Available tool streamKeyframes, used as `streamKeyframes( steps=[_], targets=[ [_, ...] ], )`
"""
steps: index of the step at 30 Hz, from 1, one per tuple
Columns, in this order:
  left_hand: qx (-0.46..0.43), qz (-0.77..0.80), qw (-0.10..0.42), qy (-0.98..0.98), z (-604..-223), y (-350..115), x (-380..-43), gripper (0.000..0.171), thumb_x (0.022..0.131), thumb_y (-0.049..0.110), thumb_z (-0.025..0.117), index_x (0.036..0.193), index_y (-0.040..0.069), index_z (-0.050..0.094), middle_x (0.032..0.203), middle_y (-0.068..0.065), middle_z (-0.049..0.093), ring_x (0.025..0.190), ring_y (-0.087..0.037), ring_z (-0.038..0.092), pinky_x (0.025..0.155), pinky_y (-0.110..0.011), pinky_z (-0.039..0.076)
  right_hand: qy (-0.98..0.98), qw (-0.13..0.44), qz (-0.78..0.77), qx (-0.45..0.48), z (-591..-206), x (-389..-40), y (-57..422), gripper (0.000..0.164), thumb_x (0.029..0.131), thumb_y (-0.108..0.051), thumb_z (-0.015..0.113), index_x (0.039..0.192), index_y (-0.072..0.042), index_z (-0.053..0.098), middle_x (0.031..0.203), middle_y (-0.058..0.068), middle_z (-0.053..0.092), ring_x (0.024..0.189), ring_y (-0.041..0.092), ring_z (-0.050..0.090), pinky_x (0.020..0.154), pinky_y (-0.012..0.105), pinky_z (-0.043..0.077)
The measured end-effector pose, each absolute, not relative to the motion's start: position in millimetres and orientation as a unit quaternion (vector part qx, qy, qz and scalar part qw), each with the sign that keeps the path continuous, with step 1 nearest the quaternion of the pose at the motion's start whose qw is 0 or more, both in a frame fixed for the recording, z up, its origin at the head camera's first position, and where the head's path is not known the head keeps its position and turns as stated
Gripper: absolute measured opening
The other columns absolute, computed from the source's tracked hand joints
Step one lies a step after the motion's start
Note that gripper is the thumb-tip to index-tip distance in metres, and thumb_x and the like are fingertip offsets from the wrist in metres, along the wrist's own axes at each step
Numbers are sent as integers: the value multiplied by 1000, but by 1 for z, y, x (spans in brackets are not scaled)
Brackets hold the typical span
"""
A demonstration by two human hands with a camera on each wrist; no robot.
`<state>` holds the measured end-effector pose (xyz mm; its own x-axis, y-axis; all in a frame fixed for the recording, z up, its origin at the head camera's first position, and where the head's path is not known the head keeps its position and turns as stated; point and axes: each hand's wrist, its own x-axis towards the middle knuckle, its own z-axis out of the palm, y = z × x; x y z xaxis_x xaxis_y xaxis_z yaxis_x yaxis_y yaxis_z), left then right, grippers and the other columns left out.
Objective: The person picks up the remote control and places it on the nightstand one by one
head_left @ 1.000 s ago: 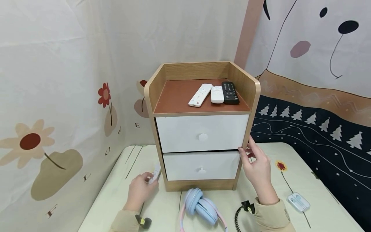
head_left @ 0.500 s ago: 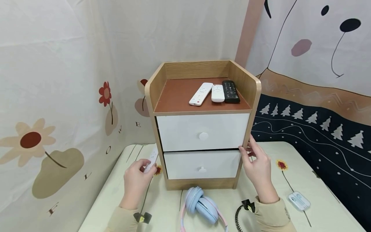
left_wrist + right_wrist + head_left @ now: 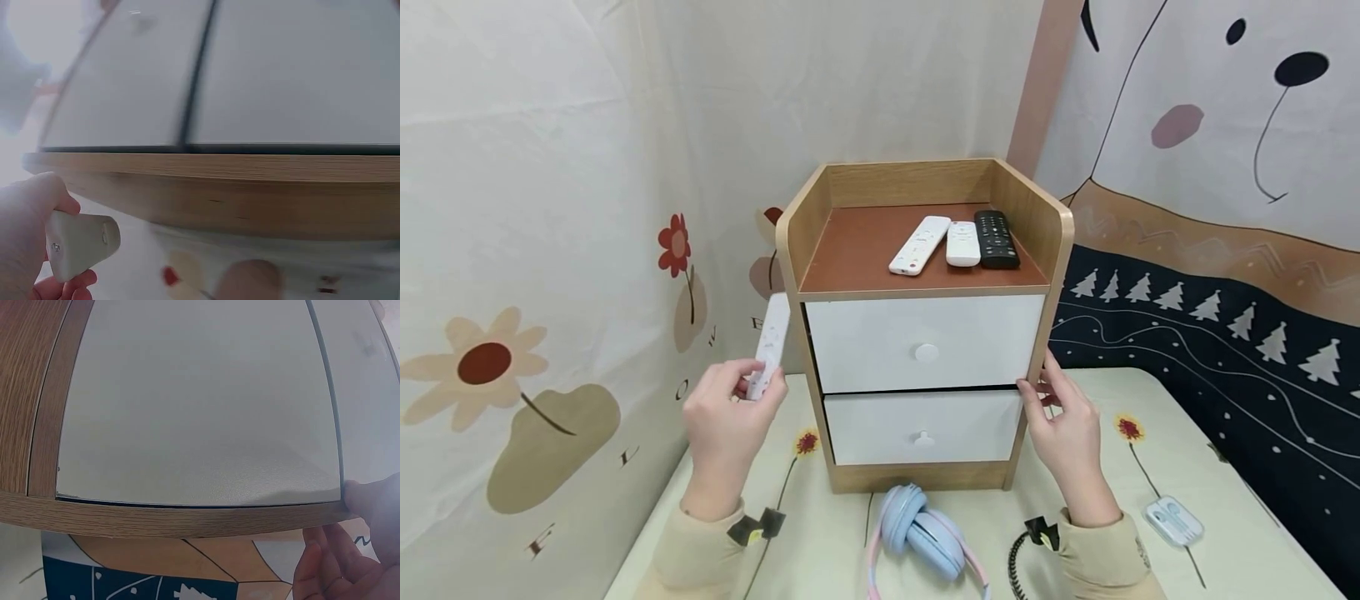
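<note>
My left hand (image 3: pixel 730 425) holds a white remote control (image 3: pixel 771 342) between thumb and fingers, raised left of a small two-drawer cabinet (image 3: pixel 917 479). In the left wrist view, the remote's end (image 3: pixel 87 244) sticks out of the hand, beside the cabinet's wooden side. My right hand (image 3: pixel 1066 433) grips the cabinet's right front edge, thumb at the front and fingers along the outer side, as the right wrist view shows too. On the cabinet's brown top lie a long white remote (image 3: pixel 920 246), a short white remote (image 3: pixel 962 244) and a black remote (image 3: pixel 996 239). Both white drawers are closed.
Blue headphones (image 3: pixel 917 533) lie in front of the cabinet. A small clear case with earphones (image 3: pixel 1174 521) rests at the right on the pale cloth. A black coiled cable (image 3: pixel 1013 567) runs near the right sleeve. Printed curtains hang behind and at both sides.
My left hand has lifted the white remote from low beside the cabinet, moving up and to the left. The right hand has stayed at the cabinet's edge.
</note>
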<state>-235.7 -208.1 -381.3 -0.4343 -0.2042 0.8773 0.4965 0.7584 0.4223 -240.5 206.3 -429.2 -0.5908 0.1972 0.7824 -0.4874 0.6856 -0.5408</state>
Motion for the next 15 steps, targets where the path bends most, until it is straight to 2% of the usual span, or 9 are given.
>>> streamKeyframes(
  steps=[4,10,15],
  targets=[
    [-96,-359,561,-740,-354,-207,-234,22,85,14,90,102,2,83,87,-15,74,73,-15,58,70,-5,40,-803,444,388,93,-430,-240,206,63,96,-2,82,155,1,60,110,26,79,94,34,75,83,-5,44],
    [-117,-374,597,-700,-319,-198,-227,24,90,21,86,104,1,83,90,-18,75,78,-6,55,72,-10,42,-803,443,387,92,-428,-239,206,63,96,-3,82,155,1,60,111,26,79,93,35,75,83,-5,43],
    [-137,-384,630,-660,-295,-186,-223,25,90,23,85,101,0,83,87,-19,73,78,-7,56,74,-14,43,-804,442,388,89,-428,-240,205,63,96,-3,82,155,1,60,111,26,80,93,33,74,83,-5,43]
  ],
)
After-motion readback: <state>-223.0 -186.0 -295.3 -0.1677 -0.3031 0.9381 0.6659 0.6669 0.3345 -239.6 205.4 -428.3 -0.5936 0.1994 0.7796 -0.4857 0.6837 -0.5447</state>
